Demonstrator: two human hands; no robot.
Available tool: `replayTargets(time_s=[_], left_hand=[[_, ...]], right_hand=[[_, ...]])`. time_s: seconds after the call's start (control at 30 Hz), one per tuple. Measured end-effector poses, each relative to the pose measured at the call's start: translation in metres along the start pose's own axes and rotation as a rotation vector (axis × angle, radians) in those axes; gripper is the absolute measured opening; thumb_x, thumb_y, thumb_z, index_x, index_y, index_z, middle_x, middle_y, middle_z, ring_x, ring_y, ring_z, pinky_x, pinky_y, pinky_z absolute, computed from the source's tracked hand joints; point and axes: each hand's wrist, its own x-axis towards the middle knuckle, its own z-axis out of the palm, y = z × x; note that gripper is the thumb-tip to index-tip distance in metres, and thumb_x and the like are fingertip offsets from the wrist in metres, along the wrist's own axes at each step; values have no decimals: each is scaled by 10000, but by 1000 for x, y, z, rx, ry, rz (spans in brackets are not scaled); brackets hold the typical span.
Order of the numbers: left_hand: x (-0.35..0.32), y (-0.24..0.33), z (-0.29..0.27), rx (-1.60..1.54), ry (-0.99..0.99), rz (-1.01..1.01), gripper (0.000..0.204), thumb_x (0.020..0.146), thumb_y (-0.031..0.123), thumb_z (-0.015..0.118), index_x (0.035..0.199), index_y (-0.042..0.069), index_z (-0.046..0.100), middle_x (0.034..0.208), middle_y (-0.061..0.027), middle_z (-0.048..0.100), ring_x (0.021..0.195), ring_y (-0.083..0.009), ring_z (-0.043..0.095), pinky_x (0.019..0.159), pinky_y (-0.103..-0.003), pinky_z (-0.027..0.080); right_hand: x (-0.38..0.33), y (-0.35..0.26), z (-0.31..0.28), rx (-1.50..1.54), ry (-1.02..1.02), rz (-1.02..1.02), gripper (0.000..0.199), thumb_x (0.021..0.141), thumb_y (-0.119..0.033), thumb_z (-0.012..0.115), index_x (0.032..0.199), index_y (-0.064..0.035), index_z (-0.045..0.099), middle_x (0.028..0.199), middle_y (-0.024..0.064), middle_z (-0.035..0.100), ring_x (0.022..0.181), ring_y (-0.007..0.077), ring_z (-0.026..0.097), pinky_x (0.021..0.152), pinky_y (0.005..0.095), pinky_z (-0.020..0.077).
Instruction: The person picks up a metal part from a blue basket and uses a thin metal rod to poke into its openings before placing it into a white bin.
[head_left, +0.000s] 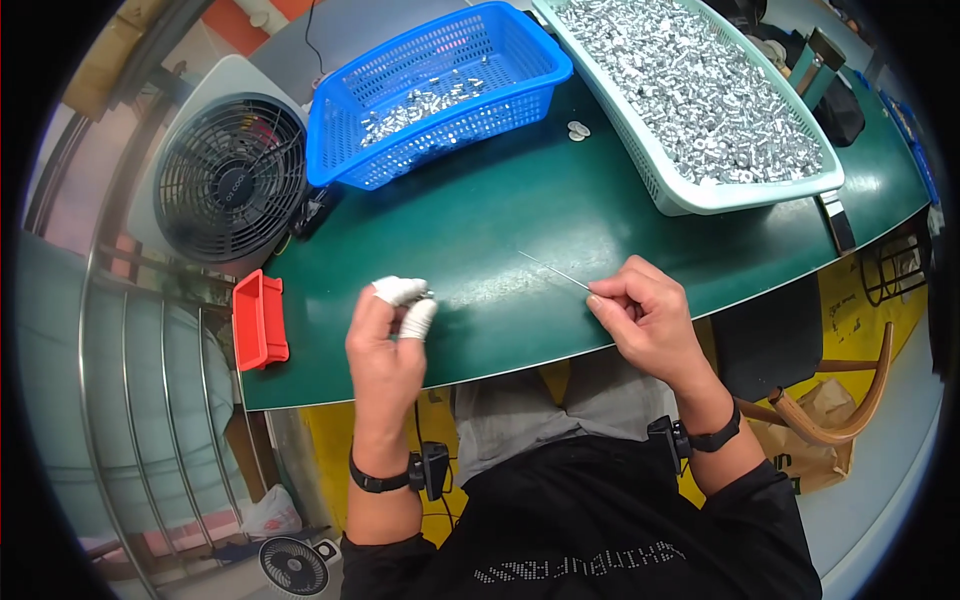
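Deep green is gleaming across the bench (450, 215)! Along its far edge, a basket (455, 128) is glowing blue, patterned with holes; toward the right end, a crate (760, 197) is showing pale mint, its metal pieces (700, 95) glinting silver! Red is blazing from the tray (275, 335) by the left edge; near the front edge, finger covers (400, 290) are shining white, a thin rod (556, 270) silver.

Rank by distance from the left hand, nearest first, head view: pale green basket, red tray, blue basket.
From the left hand:
1. Red tray: just left of it, at the table's left end.
2. Blue basket: beyond it, toward the far side.
3. Pale green basket: far right.
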Motion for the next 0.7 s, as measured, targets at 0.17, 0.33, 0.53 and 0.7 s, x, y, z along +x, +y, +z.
replayTargets(time_s=[0.17, 0.33, 0.53, 0.7], left_hand=[[0, -17, 8, 549, -219, 327, 190, 814, -73, 678, 984, 12, 666, 876, -83, 571, 886, -223, 597, 741, -300, 495], [4, -6, -2, 369, -154, 266, 183, 823, -64, 677, 990, 10, 671, 923, -76, 597, 907, -213, 610, 754, -295, 495], [35, 13, -15, 22, -114, 27, 172, 880, -3, 676, 1051, -1, 681, 919, -48, 665, 832, -135, 630, 739, -270, 505], [112, 23, -15, 119, -247, 12, 205, 910, 45, 662, 1102, -24, 665, 909, -51, 694, 781, -91, 634, 686, -240, 507]], right_hand=[[-1, -1, -4, 29, -18, -11, 53, 835, 23, 698, 888, 30, 695, 748, 10, 521, 606, 50, 451, 531, 210, 355], [5, -4, -9, 78, 30, 14, 61, 833, 22, 706, 894, 25, 703, 751, 21, 532, 599, 63, 461, 530, 221, 358], [9, 11, -20, -170, 87, -176, 82, 809, 13, 731, 887, 8, 708, 749, 59, 542, 607, 144, 512, 545, 265, 400], [1, 7, -16, -269, 73, -218, 93, 790, -10, 744, 878, -13, 712, 766, 86, 565, 650, 237, 572, 581, 324, 453]])
